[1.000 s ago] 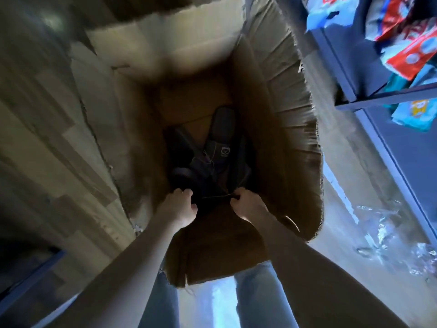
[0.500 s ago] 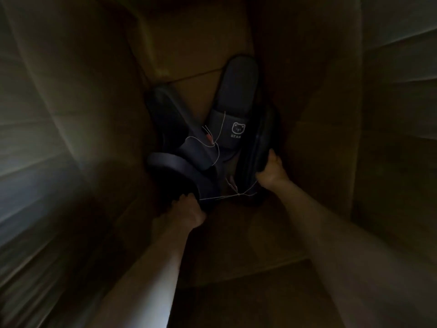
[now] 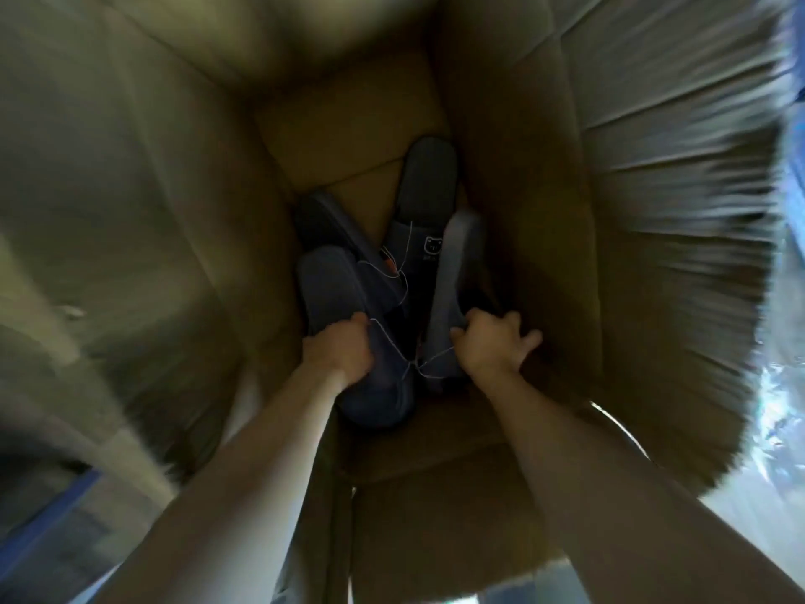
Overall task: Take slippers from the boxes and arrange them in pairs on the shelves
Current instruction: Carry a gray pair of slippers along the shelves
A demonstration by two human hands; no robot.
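Note:
Both my arms reach deep into a tall cardboard box. Several dark blue slippers lie at its bottom, tied in pairs with thin white string. My left hand grips the near slipper on the left. My right hand pinches the edge of a slipper standing on its side against the right wall. Behind them lies a slipper with a small bear logo and another dark slipper at the back left.
The box walls close in on all sides; its corrugated right flap folds outward. Crinkled clear plastic lies on the floor to the right. Wood-look flooring shows at the left, blurred.
Both hands have lifted their slippers nearer to me, the right one now standing on edge. The view has pulled back, and the box flap and floor show again.

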